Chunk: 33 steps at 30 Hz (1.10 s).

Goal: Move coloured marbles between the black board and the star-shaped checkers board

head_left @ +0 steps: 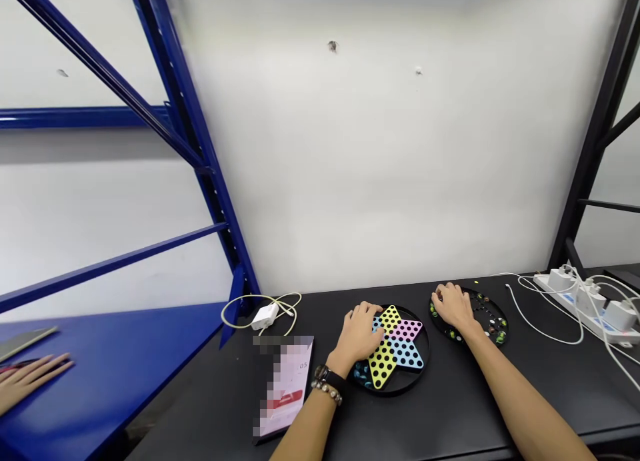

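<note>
A round black Chinese checkers board [400,354] with a star in yellow, pink and blue sits on the black table [450,414]. My left hand [361,333] rests on the board's left part, fingers curled down onto it; whether it holds a marble is hidden. A bead bracelet and a watch are on that wrist. To the right lies a round black tray [493,318] with several loose marbles. My right hand [451,304] lies over the tray's left side, fingers bent down among the marbles.
A phone [285,388] lies left of the board, a white charger with coiled cable [265,314] behind it. A white power strip [590,308] with plugs and cables sits at right. Another person's hand [30,378] rests on the blue shelf [125,368] at far left.
</note>
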Motion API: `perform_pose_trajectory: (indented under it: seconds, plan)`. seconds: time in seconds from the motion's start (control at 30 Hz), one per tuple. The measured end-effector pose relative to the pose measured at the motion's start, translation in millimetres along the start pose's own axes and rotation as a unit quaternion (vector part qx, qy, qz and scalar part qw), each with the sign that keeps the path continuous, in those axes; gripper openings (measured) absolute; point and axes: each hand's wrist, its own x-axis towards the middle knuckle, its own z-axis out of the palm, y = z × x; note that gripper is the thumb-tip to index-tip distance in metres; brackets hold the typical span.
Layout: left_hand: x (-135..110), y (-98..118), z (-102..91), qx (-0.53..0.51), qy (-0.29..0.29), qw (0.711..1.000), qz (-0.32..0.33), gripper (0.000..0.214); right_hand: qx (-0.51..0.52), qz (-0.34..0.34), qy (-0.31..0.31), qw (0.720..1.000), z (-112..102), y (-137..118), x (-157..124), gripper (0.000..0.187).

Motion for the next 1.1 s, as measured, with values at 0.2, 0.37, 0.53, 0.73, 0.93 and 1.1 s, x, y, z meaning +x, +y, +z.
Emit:
perform_pose_trajectory:
  seconds: [0.2,0.37,0.53,0.73,0.93,1.1]
  plan:
    - [-0.6,-24.0,-18.0,0.049,-0.014,0.996,-0.075,0.028,0.144,-0.208,-0.096,0.963,-6.3,-49.3,-24.4,0.027]
    - [-1.9,-36.4,-16.5,0.041,-0.031,0.995,-0.083,0.030,0.116,-0.228,-0.145,0.956,-7.2,-68.0,-35.8,0.043]
    - [0.3,-37.5,-8.2,0.031,-0.029,0.998,-0.054,0.038,0.091,-0.184,-0.147,0.968,-5.2,-57.6,-30.8,0.052]
    - [9.1,-33.3,4.8,0.054,-0.019,0.997,-0.060,0.034,0.101,-0.184,-0.160,0.965,-0.5,-53.3,-30.6,0.054]
    - [15.8,-29.3,11.2,0.087,-0.030,0.993,-0.075,0.030,0.112,-0.186,-0.160,0.963,-1.0,-54.7,-31.8,0.053]
    - [13.1,-28.6,15.1,0.106,-0.041,0.991,-0.065,0.035,0.111,-0.183,-0.168,0.962,-0.7,-53.5,-30.8,0.053]
